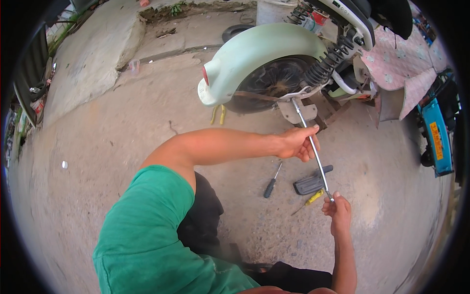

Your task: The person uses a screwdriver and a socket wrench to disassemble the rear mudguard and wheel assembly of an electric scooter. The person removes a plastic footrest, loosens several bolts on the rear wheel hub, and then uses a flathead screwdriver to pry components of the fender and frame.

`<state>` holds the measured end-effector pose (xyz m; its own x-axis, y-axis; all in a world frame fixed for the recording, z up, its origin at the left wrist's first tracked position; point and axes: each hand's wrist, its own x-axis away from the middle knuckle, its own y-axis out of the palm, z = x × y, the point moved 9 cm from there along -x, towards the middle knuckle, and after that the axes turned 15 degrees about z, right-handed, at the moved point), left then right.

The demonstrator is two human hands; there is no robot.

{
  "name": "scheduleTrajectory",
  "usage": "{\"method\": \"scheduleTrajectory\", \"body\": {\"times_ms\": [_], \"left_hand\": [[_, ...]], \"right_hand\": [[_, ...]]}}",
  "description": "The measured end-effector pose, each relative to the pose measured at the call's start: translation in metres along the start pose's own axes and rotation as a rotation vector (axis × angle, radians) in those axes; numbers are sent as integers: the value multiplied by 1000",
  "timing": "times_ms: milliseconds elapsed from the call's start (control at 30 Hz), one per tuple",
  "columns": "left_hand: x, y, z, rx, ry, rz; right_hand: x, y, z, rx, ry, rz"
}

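Note:
A long chrome socket wrench runs slantwise from the hub of a scooter's rear wheel down toward the lower right. My left hand is closed around the upper half of its shaft, thumb stretched along it. At the lower end, my right hand grips the wrench with curled fingers. The wrench's far tip meets the axle area beside a grey metal plate; the nut itself is hidden. Above the wheel curves a pale green fender, and a black coil shock absorber rises next to it.
On the concrete lie a dark-handled screwdriver, a yellow-handled screwdriver, a black foot-pedal-like part and yellow-handled pliers. A pink patterned cover hangs off the scooter. Farther right stands a blue vehicle. A white bucket is behind.

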<state>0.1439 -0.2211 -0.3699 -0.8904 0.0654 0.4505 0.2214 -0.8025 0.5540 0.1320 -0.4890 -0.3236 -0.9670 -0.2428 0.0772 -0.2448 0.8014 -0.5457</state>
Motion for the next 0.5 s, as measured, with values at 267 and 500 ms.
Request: {"method": "scheduleTrajectory", "body": {"times_ms": [267, 500], "left_hand": [[-4, -6, -2, 37, 7, -3], [-7, -15, -2, -2, 26, 20]], "right_hand": [[9, 59, 5, -623, 440, -125], [15, 27, -85, 202, -632, 132]]}}
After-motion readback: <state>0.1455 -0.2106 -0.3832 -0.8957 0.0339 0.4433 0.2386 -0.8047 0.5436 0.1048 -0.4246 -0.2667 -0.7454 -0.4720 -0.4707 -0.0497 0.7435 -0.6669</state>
